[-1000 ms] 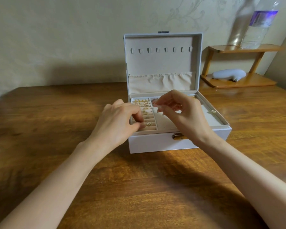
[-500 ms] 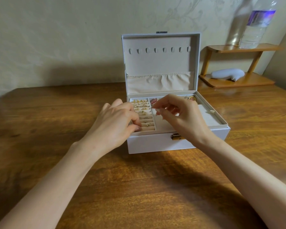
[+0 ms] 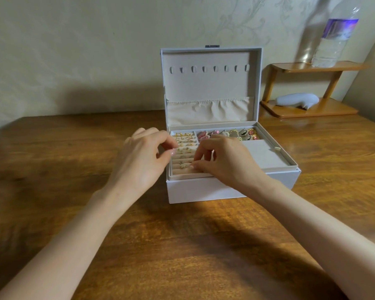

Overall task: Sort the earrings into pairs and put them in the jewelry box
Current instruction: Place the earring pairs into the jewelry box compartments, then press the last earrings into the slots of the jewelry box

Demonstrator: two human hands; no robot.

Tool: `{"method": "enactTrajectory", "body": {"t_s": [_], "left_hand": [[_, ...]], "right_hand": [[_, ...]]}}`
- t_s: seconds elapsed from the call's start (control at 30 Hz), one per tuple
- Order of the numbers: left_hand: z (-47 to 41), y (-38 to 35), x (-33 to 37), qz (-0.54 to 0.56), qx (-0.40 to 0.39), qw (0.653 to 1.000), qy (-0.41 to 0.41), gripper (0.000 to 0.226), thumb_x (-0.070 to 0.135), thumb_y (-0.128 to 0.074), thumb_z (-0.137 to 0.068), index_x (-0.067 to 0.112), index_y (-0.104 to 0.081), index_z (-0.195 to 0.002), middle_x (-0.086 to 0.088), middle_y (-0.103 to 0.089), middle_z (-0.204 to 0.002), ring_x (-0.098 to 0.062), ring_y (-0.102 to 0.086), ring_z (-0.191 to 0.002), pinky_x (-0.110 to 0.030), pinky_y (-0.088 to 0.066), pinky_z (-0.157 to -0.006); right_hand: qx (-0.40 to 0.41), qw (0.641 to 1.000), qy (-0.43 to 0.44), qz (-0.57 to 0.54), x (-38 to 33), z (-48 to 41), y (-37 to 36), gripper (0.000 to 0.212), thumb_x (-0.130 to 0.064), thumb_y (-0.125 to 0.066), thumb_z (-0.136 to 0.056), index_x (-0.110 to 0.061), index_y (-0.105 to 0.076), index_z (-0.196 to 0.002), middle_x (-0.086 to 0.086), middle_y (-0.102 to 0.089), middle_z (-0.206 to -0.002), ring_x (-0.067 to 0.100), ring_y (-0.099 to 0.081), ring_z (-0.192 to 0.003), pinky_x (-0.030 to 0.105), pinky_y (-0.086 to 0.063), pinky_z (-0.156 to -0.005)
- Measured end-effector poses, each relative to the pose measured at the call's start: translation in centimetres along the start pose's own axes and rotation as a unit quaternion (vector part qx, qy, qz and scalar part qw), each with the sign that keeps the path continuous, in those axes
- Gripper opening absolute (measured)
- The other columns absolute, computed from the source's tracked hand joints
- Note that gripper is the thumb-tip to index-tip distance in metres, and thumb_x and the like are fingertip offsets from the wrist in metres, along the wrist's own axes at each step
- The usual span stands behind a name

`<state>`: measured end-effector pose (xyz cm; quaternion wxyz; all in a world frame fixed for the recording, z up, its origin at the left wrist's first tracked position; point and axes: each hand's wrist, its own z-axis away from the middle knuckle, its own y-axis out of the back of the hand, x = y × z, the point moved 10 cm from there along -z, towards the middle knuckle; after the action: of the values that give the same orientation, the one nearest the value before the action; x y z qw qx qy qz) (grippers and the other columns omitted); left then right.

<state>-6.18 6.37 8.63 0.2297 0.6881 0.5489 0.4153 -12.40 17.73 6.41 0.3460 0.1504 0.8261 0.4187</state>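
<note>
A white jewelry box (image 3: 232,188) stands open on the wooden table (image 3: 182,245), its lid (image 3: 210,83) upright. Small gold earrings (image 3: 184,137) sit in padded rows at the box's left. Larger pink and gold earrings (image 3: 230,134) fill the back compartment. My left hand (image 3: 141,161) rests at the box's left edge, fingers curled with the tips on the rows. My right hand (image 3: 225,159) reaches across the box from the right. Its fingertips are pinched down on a front row, as on a tiny earring that they mostly hide. Another gold earring (image 3: 182,166) lies in that row.
A closed padded flap (image 3: 262,154) covers the box's right compartment. Behind to the right, a small wooden shelf (image 3: 316,66) holds a water bottle (image 3: 336,33), with a white object (image 3: 297,100) on its lower board. The wall is close behind the box.
My right hand has come down from above the box's middle to the front left rows, uncovering the back compartment. My left hand stayed at the left edge.
</note>
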Motion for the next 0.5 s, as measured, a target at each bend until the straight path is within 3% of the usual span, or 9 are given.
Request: {"method": "enactTrajectory", "body": {"t_s": [0.13, 0.27, 0.5], "left_hand": [[0.1, -0.8, 0.7, -0.002, -0.044, 0.999, -0.024, 0.009, 0.021, -0.064, -0.084, 0.024, -0.07, -0.091, 0.011, -0.057, -0.088, -0.009, -0.045, -0.086, -0.026, -0.039, -0.072], [0.4, -1.6, 1.2, -0.03, -0.082, 0.995, -0.049, 0.015, 0.02, -0.06, -0.087, 0.027, -0.071, -0.093, 0.015, -0.051, -0.09, -0.007, -0.039, -0.087, -0.024, -0.03, -0.075], [0.4, -2.5, 1.3, -0.047, -0.115, 0.99, -0.063, 0.017, 0.022, -0.057, -0.09, 0.03, -0.069, -0.099, 0.015, -0.049, -0.094, -0.004, -0.036, -0.09, -0.022, -0.029, -0.078]], "right_hand": [[-0.011, 1.0, -0.003, -0.01, 0.2, -0.1, -0.2, 0.006, -0.027, -0.073, -0.074, -0.024, -0.069, -0.077, -0.004, -0.059, -0.08, 0.016, -0.052, -0.074, 0.037, -0.049, -0.066], [-0.024, 1.0, -0.005, -0.013, 0.5, -0.1, -0.3, 0.005, -0.024, -0.074, -0.074, -0.026, -0.071, -0.078, -0.004, -0.058, -0.079, 0.016, -0.051, -0.075, 0.037, -0.049, -0.067], [-0.027, 1.0, 0.005, -0.011, 0.2, 0.0, -0.3, 0.006, -0.023, -0.074, -0.076, -0.024, -0.073, -0.082, -0.007, -0.057, -0.08, 0.01, -0.05, -0.069, 0.032, -0.048, -0.066]]}}
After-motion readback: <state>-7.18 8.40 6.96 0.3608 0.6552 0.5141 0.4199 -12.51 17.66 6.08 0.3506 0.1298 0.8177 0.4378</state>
